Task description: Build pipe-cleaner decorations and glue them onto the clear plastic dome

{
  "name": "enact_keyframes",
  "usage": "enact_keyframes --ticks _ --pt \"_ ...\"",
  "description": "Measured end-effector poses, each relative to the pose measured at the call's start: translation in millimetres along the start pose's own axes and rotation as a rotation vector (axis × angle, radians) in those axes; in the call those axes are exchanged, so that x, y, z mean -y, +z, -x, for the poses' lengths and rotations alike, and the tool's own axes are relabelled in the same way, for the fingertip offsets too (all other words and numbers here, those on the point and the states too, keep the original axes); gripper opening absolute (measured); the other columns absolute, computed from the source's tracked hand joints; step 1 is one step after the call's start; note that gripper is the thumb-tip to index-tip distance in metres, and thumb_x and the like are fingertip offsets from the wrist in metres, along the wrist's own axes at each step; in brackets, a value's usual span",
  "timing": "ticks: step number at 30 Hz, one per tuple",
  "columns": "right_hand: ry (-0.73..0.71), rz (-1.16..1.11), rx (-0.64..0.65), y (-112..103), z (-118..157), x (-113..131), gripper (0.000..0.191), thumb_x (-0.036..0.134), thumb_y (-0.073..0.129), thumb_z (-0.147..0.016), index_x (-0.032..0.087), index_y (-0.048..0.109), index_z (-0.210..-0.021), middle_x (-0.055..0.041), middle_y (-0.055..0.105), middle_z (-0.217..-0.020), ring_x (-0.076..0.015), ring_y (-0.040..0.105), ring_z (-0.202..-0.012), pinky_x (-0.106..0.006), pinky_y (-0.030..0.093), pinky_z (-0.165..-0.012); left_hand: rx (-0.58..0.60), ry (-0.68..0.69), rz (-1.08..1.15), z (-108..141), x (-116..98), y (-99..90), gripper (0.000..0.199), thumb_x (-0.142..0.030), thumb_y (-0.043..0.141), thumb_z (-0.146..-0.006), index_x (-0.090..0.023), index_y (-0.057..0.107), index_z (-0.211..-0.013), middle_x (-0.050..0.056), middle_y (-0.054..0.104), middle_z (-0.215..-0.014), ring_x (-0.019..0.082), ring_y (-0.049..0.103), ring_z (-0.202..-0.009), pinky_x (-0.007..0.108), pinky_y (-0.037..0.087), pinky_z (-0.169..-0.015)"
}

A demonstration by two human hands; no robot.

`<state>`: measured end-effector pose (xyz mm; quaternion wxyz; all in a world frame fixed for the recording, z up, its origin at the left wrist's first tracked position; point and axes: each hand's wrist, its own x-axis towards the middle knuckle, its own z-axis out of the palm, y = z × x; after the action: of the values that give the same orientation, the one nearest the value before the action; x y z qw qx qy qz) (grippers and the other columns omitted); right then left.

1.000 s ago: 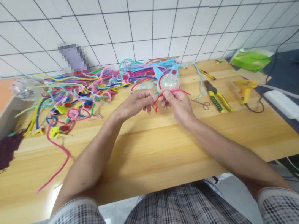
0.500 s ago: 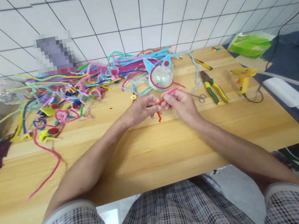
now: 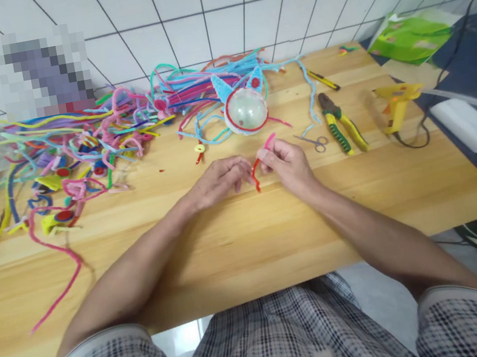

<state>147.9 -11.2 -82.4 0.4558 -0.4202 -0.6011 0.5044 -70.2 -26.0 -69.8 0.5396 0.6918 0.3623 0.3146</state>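
Observation:
My right hand [image 3: 286, 165] pinches a short red and pink fuzzy stem [image 3: 257, 176]; its pink end sticks up past the thumb and its red end hangs down to the left. Close to the red part is my left hand [image 3: 223, 180], its fingers bent and apart, with nothing seen between them. Just beyond the hands lies a clear dome [image 3: 246, 109] with a red rim and two blue fuzzy ears. A small yellow piece with a red tail [image 3: 199, 149] rests left of the dome.
Tangled colourful fuzzy stems [image 3: 88, 137] cover the back left. To the right lie small scissors [image 3: 319, 142], pliers [image 3: 342, 123], a cutter [image 3: 323, 80], a yellow glue gun [image 3: 397, 106] and a white power block [image 3: 470, 124]. A long pink stem [image 3: 79, 256] lies at the left.
My left hand has let go of the red part and moved a little left. The stem now hangs from my right hand alone. The view has shifted slightly.

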Motion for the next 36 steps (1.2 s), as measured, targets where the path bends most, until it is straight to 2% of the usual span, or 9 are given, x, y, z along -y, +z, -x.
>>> enact_keyframes --ticks 4,10,15,19,22,25,29,32,36 --pt "-0.034 0.077 0.002 -1.9 1.2 -0.1 0.069 0.091 0.074 -0.087 0.025 0.057 -0.073 0.0035 0.061 -0.065 -0.0139 0.052 -0.063 -0.031 0.043 -0.066 -0.045 -0.035 -0.076 0.3 -3.3 1.5 0.041 -0.053 0.058 -0.109 -0.017 0.071 -0.093 0.003 0.071 -0.085 0.013 0.056 -0.069 0.025 0.044 -0.064" --pt "-0.101 0.216 0.009 -0.5 5.8 -0.5 0.064 0.084 0.070 -0.095 0.025 0.059 -0.073 0.0038 0.057 -0.064 -0.0139 0.047 -0.062 -0.032 0.037 -0.064 -0.045 -0.002 -0.256 2.0 -11.0 8.5 0.034 -0.044 0.064 -0.103 -0.020 0.057 -0.079 -0.004 0.050 -0.070 0.012 0.043 -0.066 0.025 0.037 -0.064" --pt "-0.037 0.108 0.026 0.8 4.7 -1.2 0.069 0.090 0.071 -0.089 0.025 0.057 -0.072 0.0029 0.060 -0.064 -0.0139 0.048 -0.060 -0.031 0.038 -0.060 -0.051 0.075 -0.278 2.2 -11.6 8.8 0.029 -0.035 0.058 -0.102 -0.020 0.057 -0.077 -0.003 0.053 -0.070 0.012 0.045 -0.065 0.025 0.039 -0.065" --pt "0.019 0.032 0.017 3.4 4.1 -1.9 0.070 0.092 0.073 -0.086 0.025 0.058 -0.072 0.0026 0.062 -0.063 -0.0136 0.049 -0.058 -0.030 0.038 -0.057 -0.113 0.161 -0.311 4.3 -14.1 11.4 0.025 -0.029 0.056 -0.098 -0.020 0.060 -0.076 -0.003 0.057 -0.068 0.011 0.046 -0.062 0.026 0.040 -0.065" --pt "0.001 0.055 -0.032 -1.5 0.9 -1.9 0.067 0.089 0.073 -0.090 0.026 0.057 -0.071 0.0029 0.061 -0.063 -0.0142 0.050 -0.059 -0.031 0.040 -0.060 -0.166 0.226 -0.335 6.7 -15.1 16.2 0.023 -0.026 0.056 -0.095 -0.020 0.059 -0.073 -0.003 0.057 -0.065 0.011 0.046 -0.059 0.027 0.040 -0.065" --pt "-0.076 0.094 -0.149 -13.5 -6.4 -2.0 0.066 0.086 0.072 -0.093 0.027 0.053 -0.071 0.0030 0.057 -0.062 -0.0154 0.051 -0.062 -0.032 0.043 -0.064 -0.199 0.251 -0.332 8.0 -12.2 20.2 0.019 -0.022 0.057 -0.089 -0.020 0.057 -0.071 -0.004 0.054 -0.063 0.010 0.044 -0.058 0.026 0.039 -0.063" --pt "-0.144 0.150 -0.199 -22.2 -11.1 -1.5 0.064 0.084 0.068 -0.097 0.027 0.052 -0.072 0.0030 0.055 -0.064 -0.0158 0.048 -0.062 -0.033 0.041 -0.065 -0.240 0.156 -0.269 4.8 -2.4 17.4 0.020 -0.029 0.059 -0.089 -0.020 0.056 -0.070 -0.005 0.048 -0.062 0.010 0.039 -0.057 0.025 0.033 -0.058" --pt "-0.186 0.218 -0.157 -18.2 -6.9 0.0 0.065 0.084 0.065 -0.100 0.027 0.052 -0.073 0.0036 0.052 -0.062 -0.0152 0.043 -0.060 -0.034 0.036 -0.064 -0.306 0.054 -0.248 0.8 3.2 10.6 0.037 -0.040 0.060 -0.095 -0.022 0.046 -0.065 -0.005 0.037 -0.061 0.010 0.032 -0.057 0.026 0.028 -0.056" --pt "-0.228 0.299 -0.111 -12.6 -0.6 3.8 0.065 0.083 0.064 -0.101 0.026 0.051 -0.072 0.0042 0.047 -0.062 -0.0149 0.041 -0.061 -0.035 0.032 -0.064 -0.253 0.010 -0.227 -0.4 1.5 6.8 0.049 -0.049 0.059 -0.102 -0.023 0.039 -0.066 -0.005 0.031 -0.063 0.011 0.028 -0.060 0.027 0.026 -0.056"
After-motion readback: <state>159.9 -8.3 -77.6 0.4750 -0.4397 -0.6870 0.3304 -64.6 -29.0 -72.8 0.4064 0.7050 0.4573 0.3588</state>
